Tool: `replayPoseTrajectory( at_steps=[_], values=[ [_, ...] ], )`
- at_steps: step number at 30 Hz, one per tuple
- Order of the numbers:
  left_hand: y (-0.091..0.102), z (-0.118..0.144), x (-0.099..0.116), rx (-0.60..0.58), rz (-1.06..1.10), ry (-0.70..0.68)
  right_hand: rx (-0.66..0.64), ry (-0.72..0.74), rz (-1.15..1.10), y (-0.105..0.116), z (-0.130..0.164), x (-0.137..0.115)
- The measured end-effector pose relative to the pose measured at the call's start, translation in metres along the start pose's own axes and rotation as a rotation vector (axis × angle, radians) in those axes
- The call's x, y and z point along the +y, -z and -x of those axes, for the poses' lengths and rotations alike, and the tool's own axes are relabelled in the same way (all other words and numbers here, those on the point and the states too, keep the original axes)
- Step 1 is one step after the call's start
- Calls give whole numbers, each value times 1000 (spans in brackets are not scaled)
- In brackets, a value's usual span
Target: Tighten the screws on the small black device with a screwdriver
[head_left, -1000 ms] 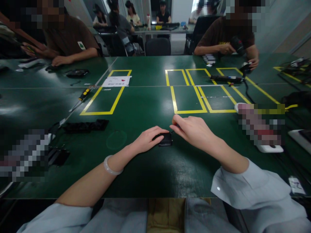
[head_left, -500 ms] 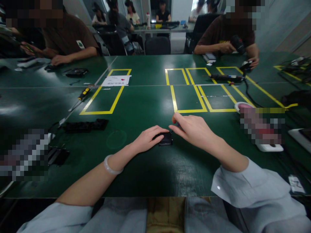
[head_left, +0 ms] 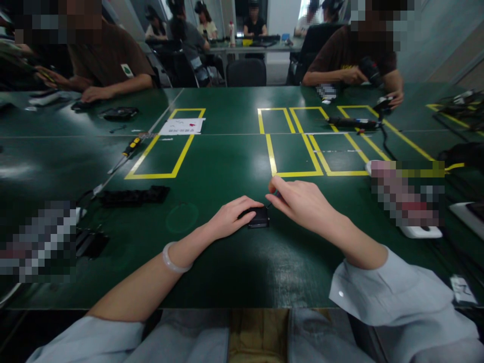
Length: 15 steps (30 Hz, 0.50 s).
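Left hand (head_left: 231, 218) is pinning a small black plastic block (head_left: 259, 217); right hand (head_left: 298, 201) is pinching a thin tool (head_left: 273, 198).
With fingers pressed together, the tool tip is risking a slip off the block onto the green table (head_left: 227, 166).

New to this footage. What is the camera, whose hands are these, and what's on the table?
The one view comes from a camera worn on a person's head, looking forward and down. No machine: two bare hands. The left hand rests on a small black part lying on the green table. The right hand pinches a thin tool whose tip meets that part. Yellow tape boxes mark the surface; a screwdriver and a black strip lie to the left. Other people sit opposite.
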<state>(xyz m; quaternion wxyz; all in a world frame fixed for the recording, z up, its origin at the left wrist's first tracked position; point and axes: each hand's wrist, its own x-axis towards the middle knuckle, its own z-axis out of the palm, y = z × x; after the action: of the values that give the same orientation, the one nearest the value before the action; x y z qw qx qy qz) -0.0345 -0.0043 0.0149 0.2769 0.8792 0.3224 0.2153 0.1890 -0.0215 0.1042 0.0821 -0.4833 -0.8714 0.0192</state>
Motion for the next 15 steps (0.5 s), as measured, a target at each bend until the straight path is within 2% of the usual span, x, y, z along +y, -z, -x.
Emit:
replayPoseTrajectory(
  at_steps=[3,9,15],
  values=[
    [1,0,1,14,2,-8,4,-18,40,-3,-1,2],
    [0,0,2,43,12,-48,75,9,-31,-5,0,3],
    [1,0,2,26,23,-33,20,-19,56,-4,-2,4]
  ],
)
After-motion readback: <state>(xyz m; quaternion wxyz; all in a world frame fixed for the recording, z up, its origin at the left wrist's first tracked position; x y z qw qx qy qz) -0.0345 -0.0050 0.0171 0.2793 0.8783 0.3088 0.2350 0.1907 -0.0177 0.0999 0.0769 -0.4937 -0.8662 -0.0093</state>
